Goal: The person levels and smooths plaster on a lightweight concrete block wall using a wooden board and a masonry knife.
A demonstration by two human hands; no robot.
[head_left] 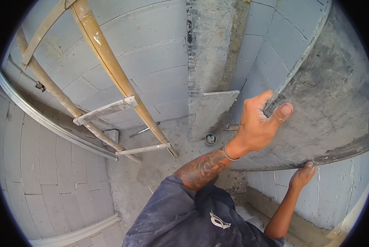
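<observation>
A large grey sheet of board (320,99), stained and rough-edged, stands upright on the right side of the head view. My left hand (260,123), below a bracelet and a tattooed forearm, is closed round its left edge with the thumb on the near face. Lower and further right, my right hand (303,176) grips the bottom edge; its fingertips show over the rim while the rest of the grip is partly hidden. The board covers part of the block wall behind it.
A bamboo ladder (110,61) with flat wooden rungs leans at the left. A smaller board piece (215,111) rests against the concrete column (211,45). On the floor stands a small round container (210,139). Block walls (151,57) surround the space.
</observation>
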